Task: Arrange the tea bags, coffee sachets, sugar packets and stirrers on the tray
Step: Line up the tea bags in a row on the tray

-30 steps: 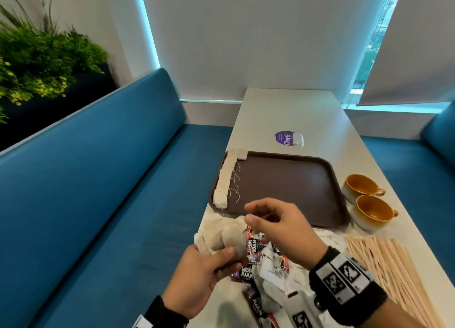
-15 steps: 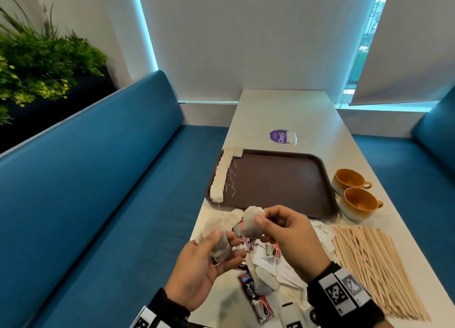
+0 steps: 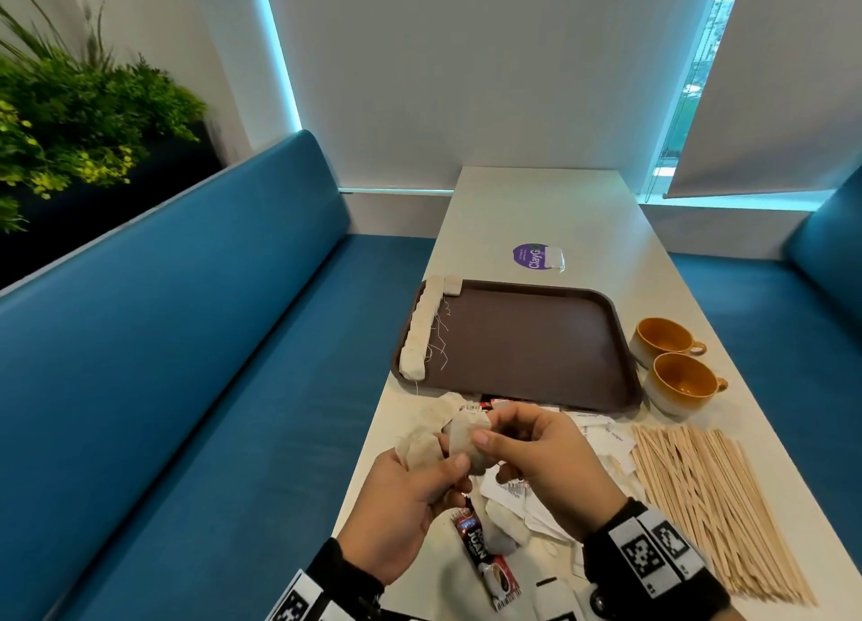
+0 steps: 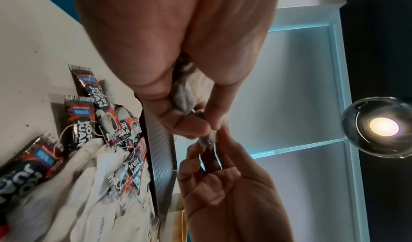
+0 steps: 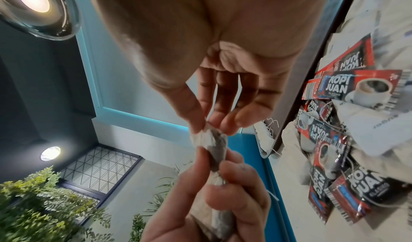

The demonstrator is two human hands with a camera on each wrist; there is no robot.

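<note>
Nearest to us, our left hand (image 3: 405, 504) curls around a bunch of tea bags (image 3: 422, 450), and our right hand (image 3: 543, 462) pinches the top of one tea bag (image 3: 464, 438) between thumb and fingertips (image 5: 214, 120); the two hands meet on that bag just above the near edge of the counter (image 3: 583, 219). Below them lies a heap of red-and-black coffee sachets (image 3: 485, 560) mixed with white sugar packets (image 3: 601, 434) and loose tea bags, one sachet lying apart at the near edge. To the right of the heap, the wooden stirrers (image 3: 704, 504) lie spread in a fan on the counter. Beyond the heap sits the brown tray (image 3: 527, 345), and along its left rim a row of tea bags (image 3: 422, 331) lies end to end, their strings trailing onto the tray floor. Just right of the tray stand two orange cups (image 3: 671, 359), one behind the other. Further along the counter is a round purple sticker (image 3: 529, 256). A blue bench (image 3: 186, 317) runs along the left.
</note>
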